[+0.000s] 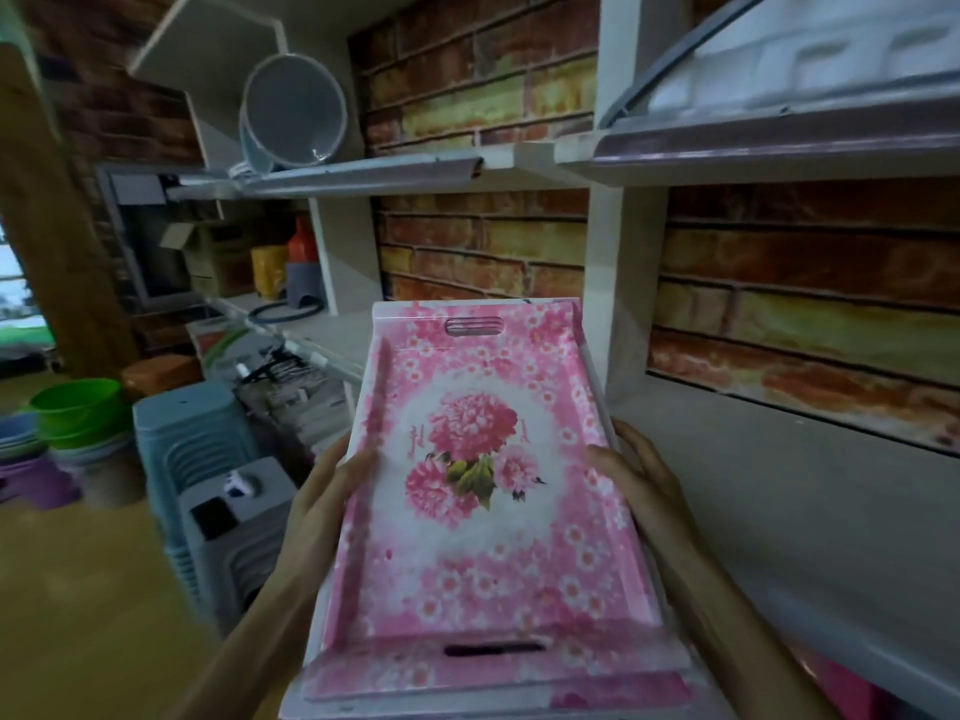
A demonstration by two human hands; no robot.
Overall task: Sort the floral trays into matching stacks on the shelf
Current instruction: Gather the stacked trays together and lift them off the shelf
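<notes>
Tray stack (483, 517) carried between both hands, long axis running away from the person. Left hand (324, 504) grasps the left long edge; right hand (636, 478) grasps the right. Bare shelf (779, 491) lies just right of the right hand, which is nearer; judged destination.

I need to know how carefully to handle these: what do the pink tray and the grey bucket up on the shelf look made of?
Pink tray: probably melamine or hard plastic, glossy, with printed flowers and moulded handle slots. Grey bucket: likely plastic, smooth, thin-walled, with a slight sheen.
</notes>
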